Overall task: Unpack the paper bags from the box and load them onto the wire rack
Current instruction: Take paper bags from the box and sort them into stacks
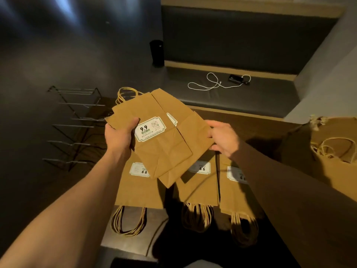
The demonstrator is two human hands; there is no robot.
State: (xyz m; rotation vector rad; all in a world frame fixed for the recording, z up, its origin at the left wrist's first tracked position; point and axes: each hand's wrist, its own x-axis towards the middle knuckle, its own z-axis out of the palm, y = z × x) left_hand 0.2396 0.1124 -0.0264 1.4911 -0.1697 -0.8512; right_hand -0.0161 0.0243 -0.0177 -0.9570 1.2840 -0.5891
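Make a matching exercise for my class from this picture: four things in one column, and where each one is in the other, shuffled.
Things:
1. held paper bags
2. wire rack
3. white cable
4. black cylinder

Places:
A. standing on the floor by the bench corner
B. between the left hand and right hand
C. lying on the bench seat
D. left of the bags, empty

Pairs: 1-B, 2-D, 3-C, 4-A

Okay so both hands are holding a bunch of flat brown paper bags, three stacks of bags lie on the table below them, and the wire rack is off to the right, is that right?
Nearly. The head view shows the wire rack off to the left, not the right. The rest holds: the left hand and right hand both hold the flat brown paper bags, with three stacks of bags on the table below.
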